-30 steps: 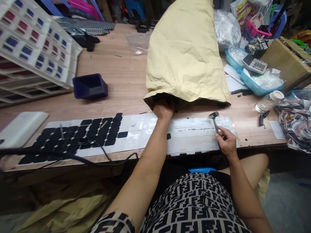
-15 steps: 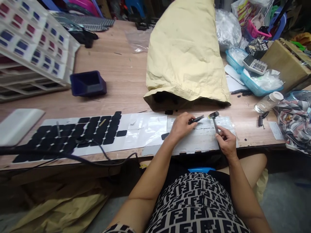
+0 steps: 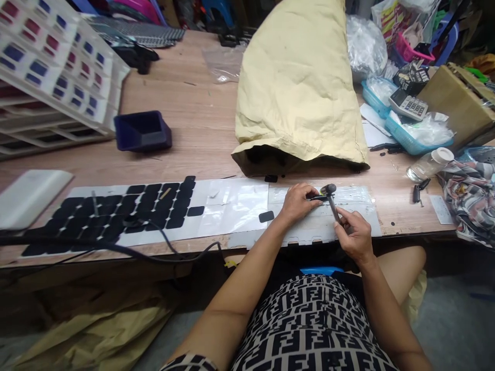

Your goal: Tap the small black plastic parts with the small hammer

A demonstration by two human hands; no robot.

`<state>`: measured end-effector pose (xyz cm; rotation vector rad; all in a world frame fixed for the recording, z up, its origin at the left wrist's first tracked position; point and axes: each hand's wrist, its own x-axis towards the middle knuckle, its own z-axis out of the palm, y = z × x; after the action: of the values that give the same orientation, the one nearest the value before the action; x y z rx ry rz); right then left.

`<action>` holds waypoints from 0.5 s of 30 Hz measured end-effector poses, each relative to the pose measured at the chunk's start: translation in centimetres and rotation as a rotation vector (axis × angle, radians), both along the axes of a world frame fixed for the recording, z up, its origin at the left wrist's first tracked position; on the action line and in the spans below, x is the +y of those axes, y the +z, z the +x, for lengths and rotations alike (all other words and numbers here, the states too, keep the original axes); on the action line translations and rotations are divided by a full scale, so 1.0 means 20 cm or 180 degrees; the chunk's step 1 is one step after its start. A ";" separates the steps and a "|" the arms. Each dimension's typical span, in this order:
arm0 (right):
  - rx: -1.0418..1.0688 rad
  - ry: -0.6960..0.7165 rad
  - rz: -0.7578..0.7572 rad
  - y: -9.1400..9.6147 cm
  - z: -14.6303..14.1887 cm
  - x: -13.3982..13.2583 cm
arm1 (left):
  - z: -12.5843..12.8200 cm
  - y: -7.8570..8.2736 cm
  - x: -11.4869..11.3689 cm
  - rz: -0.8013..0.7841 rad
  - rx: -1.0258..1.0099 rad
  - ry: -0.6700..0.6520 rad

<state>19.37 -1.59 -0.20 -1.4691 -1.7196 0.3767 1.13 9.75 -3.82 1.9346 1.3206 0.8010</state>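
Observation:
A small hammer (image 3: 332, 202) with a dark head and metal shaft is in my right hand (image 3: 355, 234), fingers wrapped round its handle. Its head is over the tip of a slim black piece (image 3: 318, 198), whose exact kind I cannot make out. My left hand (image 3: 298, 203) pinches that piece low above a pale board (image 3: 309, 226) at the table's front edge. Whether hammer and piece touch is unclear. Left of my hand lies a white sheet (image 3: 228, 214) bearing many rounded black rectangles (image 3: 154, 201).
A large paper sack (image 3: 297, 87) lies open-ended behind my hands. A dark blue bin (image 3: 143, 131) and a white rack (image 3: 88, 72) stand left. Black cable (image 3: 166, 260) crosses the front edge. To the right are blue baskets (image 3: 413, 141), a jar (image 3: 429, 164) and cloth (image 3: 469, 201).
My left hand has moved slightly right with the black piece. The hammer in my right hand has shifted left and down, its head now over the piece's tip.

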 end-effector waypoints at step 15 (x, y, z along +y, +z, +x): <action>-0.0390 -0.0207 0.0080 0.02 -0.02 0.01 | 0.01 0.01 0.00 -0.0057 -0.0072 0.0027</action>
<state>18.89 -1.41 0.21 -1.5534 -1.7607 0.2341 1.24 9.83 -3.55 1.9017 1.3190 0.8102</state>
